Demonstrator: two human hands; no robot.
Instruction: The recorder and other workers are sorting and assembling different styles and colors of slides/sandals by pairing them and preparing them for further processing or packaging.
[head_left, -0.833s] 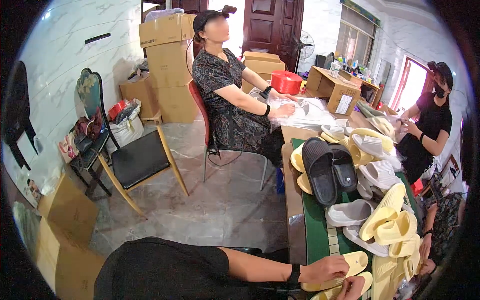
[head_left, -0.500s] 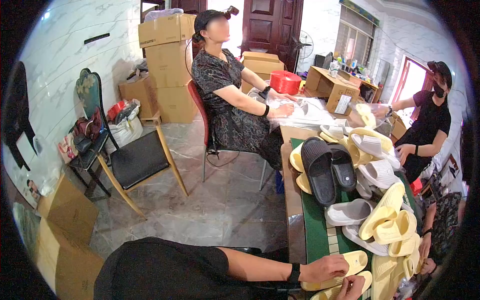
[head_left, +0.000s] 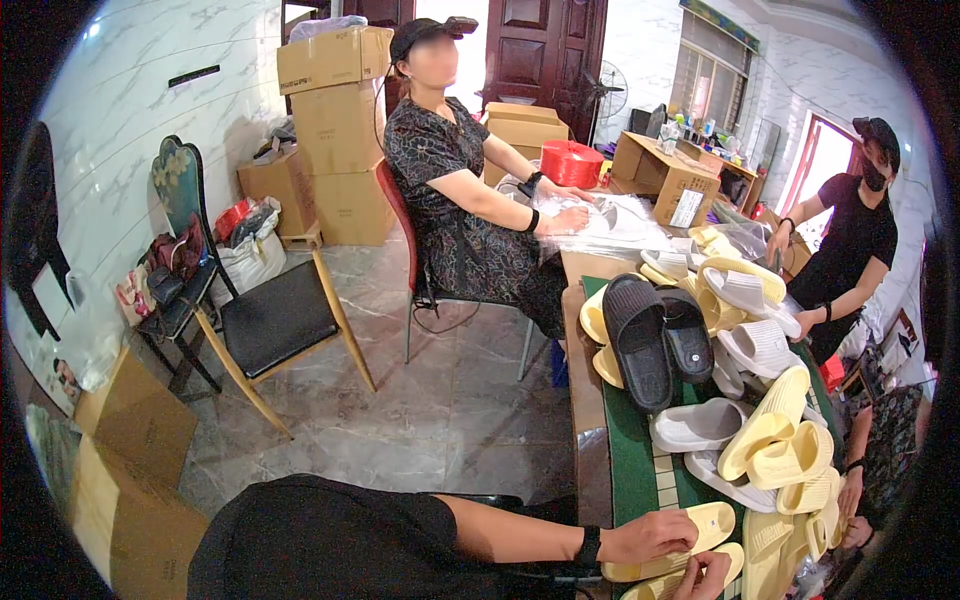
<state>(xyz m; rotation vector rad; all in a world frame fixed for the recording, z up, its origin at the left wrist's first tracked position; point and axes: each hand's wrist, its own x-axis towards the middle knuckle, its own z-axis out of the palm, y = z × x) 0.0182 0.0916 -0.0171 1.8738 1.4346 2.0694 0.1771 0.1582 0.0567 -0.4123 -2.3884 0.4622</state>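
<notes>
At the near end of the table two pale yellow slippers lie side by side. My left hand (head_left: 660,535), a black band at its wrist, has its fingers curled and pressed on the strap area of the farther yellow slipper (head_left: 712,520). My right hand (head_left: 706,577) comes in at the lower edge, thumb and fingers drawn together over the nearer yellow slipper (head_left: 733,572). The two hands are close together. Whatever small thing may be between the right fingertips is too small to make out. Other yellow slippers (head_left: 768,540) lie just to the right.
Grey slippers (head_left: 700,425), black slippers (head_left: 641,340) and more yellow ones (head_left: 795,455) are piled along the green mat (head_left: 628,440). One co-worker (head_left: 465,190) sits at the far end handling clear plastic; another (head_left: 850,230) stands at right. A chair (head_left: 280,325) stands at left.
The co-worker at right has lowered a yellow slipper in clear plastic to the table and drawn the arm back. My hands have barely moved.
</notes>
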